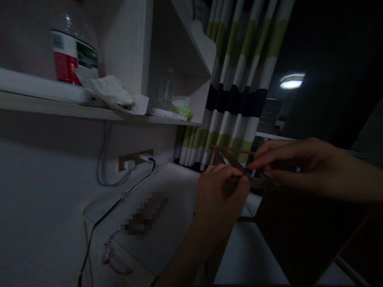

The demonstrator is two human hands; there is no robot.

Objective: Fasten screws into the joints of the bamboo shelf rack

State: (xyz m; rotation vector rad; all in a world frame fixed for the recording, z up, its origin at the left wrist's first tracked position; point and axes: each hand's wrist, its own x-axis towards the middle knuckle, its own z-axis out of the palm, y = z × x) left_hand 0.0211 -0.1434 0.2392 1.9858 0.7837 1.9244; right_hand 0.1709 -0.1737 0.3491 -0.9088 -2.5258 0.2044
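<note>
The room is dim. My left hand [220,191] is closed in a pinch, thumb against fingers, on part of a small frame of thin wooden sticks [231,153] held in front of me. My right hand [287,165] reaches in from the right with its fingers stretched and pressed together, their tips pinching the same stick frame right next to the left fingertips. The hands hide the frame's middle. A dark brown board [299,235] lies below both hands.
A white surface [167,227] lies below left with a black cable [119,203] running to a wall socket [134,159]. The shelf [60,103] above holds a large bottle [73,44] and crumpled tissue [112,93]. A striped curtain [239,87] hangs behind. A lamp [291,81] glows at right.
</note>
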